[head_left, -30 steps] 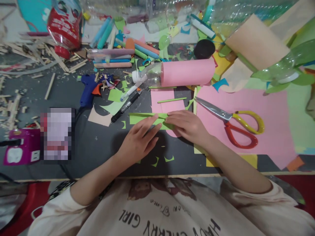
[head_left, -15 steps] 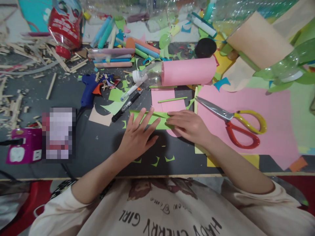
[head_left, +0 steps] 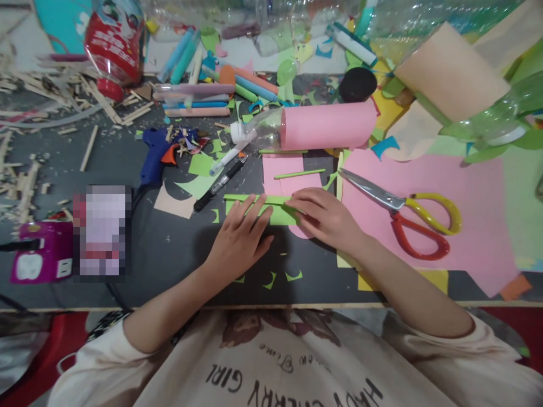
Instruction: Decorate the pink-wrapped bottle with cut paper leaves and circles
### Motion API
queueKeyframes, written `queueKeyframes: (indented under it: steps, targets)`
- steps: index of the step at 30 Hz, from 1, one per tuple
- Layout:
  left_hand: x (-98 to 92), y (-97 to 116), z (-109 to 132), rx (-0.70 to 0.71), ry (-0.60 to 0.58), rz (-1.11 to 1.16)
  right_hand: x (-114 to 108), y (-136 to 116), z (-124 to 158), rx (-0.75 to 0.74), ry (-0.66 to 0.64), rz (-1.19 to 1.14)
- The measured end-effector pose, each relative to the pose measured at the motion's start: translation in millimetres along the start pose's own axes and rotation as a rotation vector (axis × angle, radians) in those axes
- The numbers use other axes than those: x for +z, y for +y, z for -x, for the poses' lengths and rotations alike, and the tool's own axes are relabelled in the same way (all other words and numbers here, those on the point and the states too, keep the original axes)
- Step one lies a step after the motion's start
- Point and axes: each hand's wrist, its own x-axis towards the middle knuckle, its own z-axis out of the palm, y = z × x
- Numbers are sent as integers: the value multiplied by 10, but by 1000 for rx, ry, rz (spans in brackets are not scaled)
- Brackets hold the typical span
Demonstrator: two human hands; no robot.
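A strip of green paper lies on the dark table, its far edge rolled or folded over in a narrow band. My left hand rests on it from the left, fingers stretched out and tips at the folded band. At the right end, the bent fingers of my right hand grip the folded edge; the thumb is mostly hidden. Just beyond are pink paper pieces with a thin green paper stick on top. A clear bottle wrapped in pink paper lies on its side farther back.
Scissors with yellow and red handles lie on pink paper at the right. A black pen, blue glue gun and phone are at the left. Green scraps lie near the front edge.
My left hand's fingers have drawn together and back slightly onto the paper's far edge, which now looks folded flatter. My right hand stays at the right end, fingers more bent.
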Motion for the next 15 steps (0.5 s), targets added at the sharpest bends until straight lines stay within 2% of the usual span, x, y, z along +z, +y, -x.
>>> queueKeyframes:
  steps: [11, 15]
  targets:
    - [34, 78, 22, -7, -21, -46, 17, 1, 10, 39, -27, 19]
    - [32, 76, 21, -2, -16, -46, -3, -1, 14, 36, -80, 35]
